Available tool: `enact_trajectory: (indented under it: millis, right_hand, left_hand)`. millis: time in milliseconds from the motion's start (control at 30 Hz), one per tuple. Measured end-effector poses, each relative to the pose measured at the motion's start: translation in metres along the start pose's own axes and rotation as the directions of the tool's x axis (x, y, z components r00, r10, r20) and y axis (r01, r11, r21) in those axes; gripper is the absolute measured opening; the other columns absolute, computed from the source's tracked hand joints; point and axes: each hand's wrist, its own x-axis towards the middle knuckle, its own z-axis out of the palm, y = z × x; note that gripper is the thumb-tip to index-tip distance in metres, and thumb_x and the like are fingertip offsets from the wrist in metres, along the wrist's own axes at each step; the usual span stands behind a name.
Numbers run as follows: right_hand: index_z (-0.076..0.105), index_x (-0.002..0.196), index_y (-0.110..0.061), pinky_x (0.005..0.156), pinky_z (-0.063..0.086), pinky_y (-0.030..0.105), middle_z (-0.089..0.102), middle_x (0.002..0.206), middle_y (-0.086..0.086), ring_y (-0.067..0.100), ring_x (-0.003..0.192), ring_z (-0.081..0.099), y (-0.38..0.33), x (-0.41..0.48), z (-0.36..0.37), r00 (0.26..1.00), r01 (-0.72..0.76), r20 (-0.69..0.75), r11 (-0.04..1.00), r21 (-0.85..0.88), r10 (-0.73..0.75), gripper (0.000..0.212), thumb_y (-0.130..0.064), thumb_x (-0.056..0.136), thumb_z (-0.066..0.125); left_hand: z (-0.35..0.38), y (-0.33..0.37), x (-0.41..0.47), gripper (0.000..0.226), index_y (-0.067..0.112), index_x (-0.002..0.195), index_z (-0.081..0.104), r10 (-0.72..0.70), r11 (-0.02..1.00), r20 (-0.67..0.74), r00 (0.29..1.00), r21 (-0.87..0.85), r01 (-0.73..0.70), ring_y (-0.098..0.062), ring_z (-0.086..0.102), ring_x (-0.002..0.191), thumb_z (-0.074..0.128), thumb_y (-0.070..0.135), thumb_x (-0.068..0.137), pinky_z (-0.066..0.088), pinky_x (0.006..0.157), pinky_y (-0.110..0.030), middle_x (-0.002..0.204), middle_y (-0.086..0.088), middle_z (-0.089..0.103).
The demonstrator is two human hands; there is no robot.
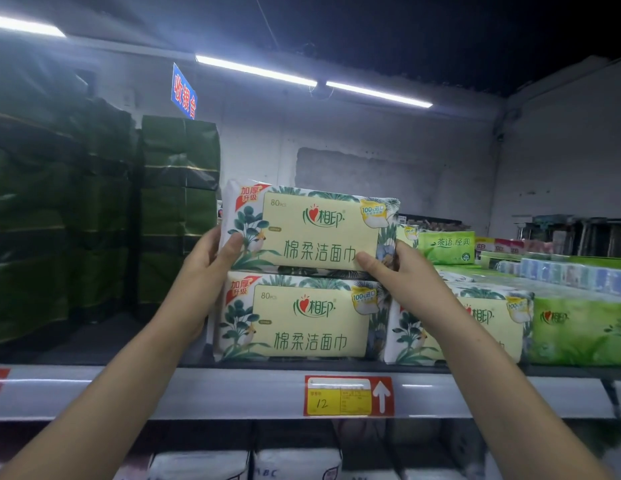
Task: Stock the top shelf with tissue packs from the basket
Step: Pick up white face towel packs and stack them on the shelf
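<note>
A cream and white tissue pack [312,230] with green leaf print lies on top of an identical pack [302,320] on the top shelf [233,393]. My left hand [212,258] grips its left end, thumb on the front face. My right hand [395,268] grips its lower right corner, thumb across the front. A third pack of the same kind [489,323] stands to the right, partly hidden behind my right forearm. The basket is out of view.
Tall stacks of dark green packs [177,202] fill the shelf's left side, with a dark gap between them and the tissue packs. Light green tissue packs [579,334] sit at the right. A price tag [347,396] hangs on the shelf edge. White packs [295,462] fill the shelf below.
</note>
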Motion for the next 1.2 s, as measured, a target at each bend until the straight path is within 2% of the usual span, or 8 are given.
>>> enact_trajectory:
  millis: [67,133,233,300,433,800,1067,1200]
  right_hand:
    - [0.056,0.105,-0.025,0.057,0.038,0.013,0.061,0.091,-0.018,-0.006,0.078,0.054,0.002,-0.001,0.0,1.0,0.017,0.01,0.999,0.049,-0.017,0.027,-0.045,0.087,0.061]
    - [0.054,0.109,-0.026,0.063,0.041,0.015,0.062,0.096,-0.02,-0.006,0.085,0.056,0.004,-0.002,-0.001,0.999,0.023,0.032,0.996,0.086,-0.026,0.028,-0.042,0.088,0.06]
    - [0.053,0.119,-0.023,0.086,0.05,0.027,0.065,0.106,-0.016,0.002,0.1,0.061,0.009,-0.001,-0.003,0.997,0.011,0.068,0.99,0.144,-0.021,0.035,-0.038,0.089,0.061]
    - [0.051,0.123,-0.023,0.095,0.049,0.037,0.066,0.112,-0.013,0.006,0.104,0.062,0.011,0.0,-0.004,0.997,0.008,0.079,0.988,0.154,-0.02,0.039,-0.037,0.088,0.062]
    - [0.053,0.119,-0.022,0.095,0.049,0.041,0.067,0.109,-0.012,0.008,0.102,0.063,0.013,0.002,-0.001,0.997,0.034,0.058,0.993,0.116,-0.041,0.033,-0.034,0.089,0.062]
    - [0.052,0.114,-0.023,0.092,0.049,0.034,0.065,0.11,-0.01,0.011,0.105,0.061,0.014,0.001,0.004,0.997,0.076,0.015,0.996,0.053,-0.077,0.025,-0.028,0.091,0.061]
    - [0.054,0.114,-0.028,0.092,0.052,0.044,0.065,0.113,-0.013,0.01,0.105,0.062,0.018,-0.003,0.003,0.996,0.071,0.04,0.99,0.126,-0.076,0.027,-0.029,0.089,0.064]
    - [0.052,0.119,-0.027,0.091,0.052,0.034,0.064,0.113,-0.016,0.006,0.106,0.061,0.017,-0.006,0.004,0.995,0.09,0.025,0.984,0.154,-0.094,0.034,-0.03,0.087,0.065]
  left_hand:
    - [0.0,0.0,-0.001,0.06,0.026,0.135,0.044,0.006,0.999,0.003,1.0,0.032,-0.006,-0.015,0.074,0.069,0.05,0.052,0.081,0.054,0.048,-0.023,0.086,0.009,0.075]
    - [0.0,-0.001,-0.002,0.067,0.027,0.137,0.043,0.008,0.999,0.022,1.0,0.044,-0.009,-0.016,0.074,0.072,0.054,0.053,0.076,0.055,0.05,-0.024,0.09,0.007,0.075]
    - [-0.001,-0.001,-0.007,0.081,0.034,0.135,0.042,0.005,0.999,0.061,0.998,0.04,-0.007,-0.018,0.074,0.08,0.073,0.057,0.064,0.058,0.054,-0.027,0.103,0.004,0.073]
    - [-0.002,-0.002,-0.007,0.089,0.035,0.133,0.043,-0.006,0.998,0.077,0.997,0.058,0.001,-0.019,0.074,0.083,0.08,0.057,0.055,0.059,0.058,-0.031,0.106,0.003,0.072]
    - [0.0,-0.005,-0.004,0.073,0.035,0.132,0.04,-0.001,0.997,0.058,0.998,0.078,-0.004,-0.016,0.074,0.079,0.069,0.041,0.066,0.059,0.057,-0.03,0.108,0.002,0.069]
    - [0.001,-0.002,-0.01,0.066,0.038,0.128,0.039,0.018,0.997,0.029,0.999,0.076,-0.02,-0.012,0.073,0.079,0.067,0.039,0.068,0.057,0.054,-0.025,0.107,0.006,0.068]
    - [0.002,-0.001,-0.012,0.071,0.034,0.136,0.04,0.019,0.995,0.033,0.999,0.101,-0.023,-0.012,0.074,0.082,0.066,0.044,0.071,0.058,0.057,-0.025,0.111,0.005,0.069]
    - [0.002,-0.002,-0.013,0.077,0.033,0.142,0.035,0.028,0.993,0.014,1.0,0.112,-0.029,-0.013,0.074,0.082,0.067,0.044,0.073,0.058,0.058,-0.026,0.115,0.004,0.067]
